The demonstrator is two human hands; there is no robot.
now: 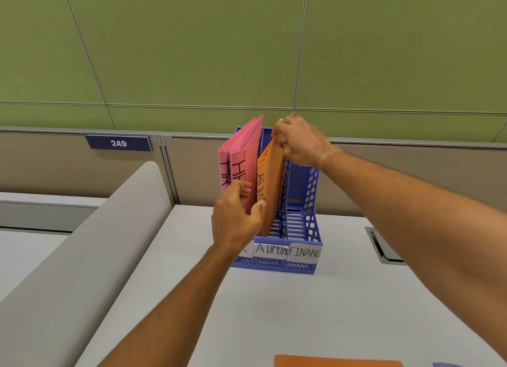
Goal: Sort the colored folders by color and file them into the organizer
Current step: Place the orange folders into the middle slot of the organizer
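A blue plastic organizer (304,229) with three slots stands on the grey desk; paper labels on its front read ADMIN and FINANC, the left label is hidden by my arm. Two pink folders (241,158) stand upright in the left slot. An orange folder (270,180) marked ADMIN stands in the middle slot. My right hand (299,144) pinches the orange folder's top edge. My left hand (236,215) grips the lower front edges, thumb on the orange folder, fingers against the pink ones. The right slot holds nothing.
Another orange folder (337,361) lies flat at the desk's near edge, with a blue corner (447,364) beside it. A grey curved divider (82,243) runs along the left. A cable hatch (384,246) sits to the right. Green partition panels rise behind the organizer.
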